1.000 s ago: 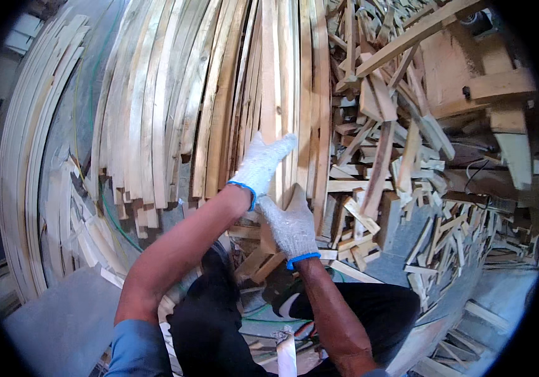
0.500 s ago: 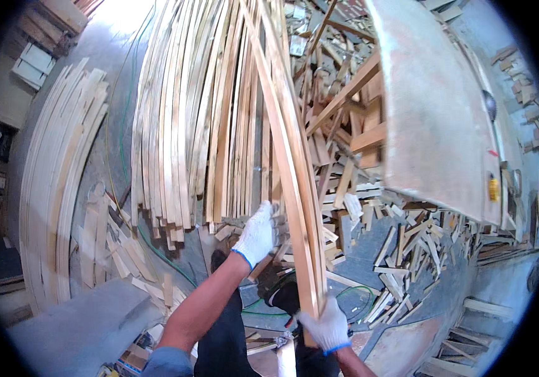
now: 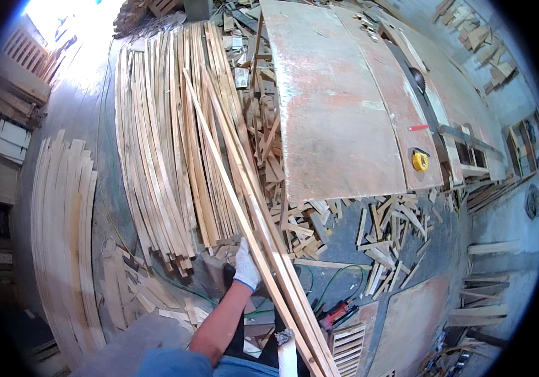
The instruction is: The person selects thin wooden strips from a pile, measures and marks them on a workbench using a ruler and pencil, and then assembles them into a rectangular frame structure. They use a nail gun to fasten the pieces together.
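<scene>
Long pale wooden strips [image 3: 268,256] slant from the far pile down to the lower edge, passing in front of me. One strip stands slightly apart from the others along its upper length. My left hand [image 3: 246,269], in a white knit glove with a blue cuff, grips the strips from their left side; its fingers pass behind the wood and are mostly hidden. My right hand is out of view, as are the strips' near ends. Under the strips' far part lies a broad pile of similar long strips [image 3: 150,157] on the floor.
A large worn board table [image 3: 344,125] stands right, with a yellow tape measure [image 3: 419,160], a red marker [image 3: 418,128] and a circular saw blade [image 3: 417,78]. Offcuts [image 3: 395,220] litter the floor. A red power tool [image 3: 338,314] lies near right. Another strip stack [image 3: 62,232] lies left.
The view has swung to the right and farther out. My left hand, apart from the strips before, is now against them. My right hand, which held their near end, has left the view.
</scene>
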A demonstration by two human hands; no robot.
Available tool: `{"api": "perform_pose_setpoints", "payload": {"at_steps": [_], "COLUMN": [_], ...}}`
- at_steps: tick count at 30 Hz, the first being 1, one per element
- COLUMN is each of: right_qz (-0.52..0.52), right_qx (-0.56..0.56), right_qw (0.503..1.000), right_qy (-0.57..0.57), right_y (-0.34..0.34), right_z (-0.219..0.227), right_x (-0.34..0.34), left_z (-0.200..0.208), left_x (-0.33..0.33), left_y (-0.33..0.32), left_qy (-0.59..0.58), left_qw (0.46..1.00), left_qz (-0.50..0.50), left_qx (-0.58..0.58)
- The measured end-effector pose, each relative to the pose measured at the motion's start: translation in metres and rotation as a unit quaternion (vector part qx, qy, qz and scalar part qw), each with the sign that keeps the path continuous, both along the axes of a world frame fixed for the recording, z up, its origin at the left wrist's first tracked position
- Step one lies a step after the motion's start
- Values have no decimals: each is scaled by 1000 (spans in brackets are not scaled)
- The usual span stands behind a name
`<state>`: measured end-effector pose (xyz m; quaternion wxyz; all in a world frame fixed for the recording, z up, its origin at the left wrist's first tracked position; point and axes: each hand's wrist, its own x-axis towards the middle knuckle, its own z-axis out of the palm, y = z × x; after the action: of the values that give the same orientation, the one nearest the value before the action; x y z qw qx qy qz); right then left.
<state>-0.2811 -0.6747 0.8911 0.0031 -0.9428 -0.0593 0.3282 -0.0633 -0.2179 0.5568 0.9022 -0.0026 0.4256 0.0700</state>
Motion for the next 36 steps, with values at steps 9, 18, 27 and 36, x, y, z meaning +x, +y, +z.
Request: {"api": "perform_pose_setpoints", "payload": {"at_steps": [9, 18, 27, 36], "right_qz": [-63, 31, 32, 34], "right_qx": [21, 52, 87, 46], "right_qw": [997, 998, 990, 981], "right_qy": [44, 35, -107, -186], "right_y": [-26, -175, -187, -247], "right_z": [22, 1, -26, -17], "right_x": [-56, -44, 94, 187], "left_z": [72, 157, 242, 224], "left_x": [-34, -57, 54, 164], "left_y": [-18, -57, -90, -163], "left_qy": [-26, -19, -145, -170], "left_qw": [998, 999, 987, 984], "left_qz": [-49, -35, -24, -42], "left_qx": [6, -26, 68, 34]}}
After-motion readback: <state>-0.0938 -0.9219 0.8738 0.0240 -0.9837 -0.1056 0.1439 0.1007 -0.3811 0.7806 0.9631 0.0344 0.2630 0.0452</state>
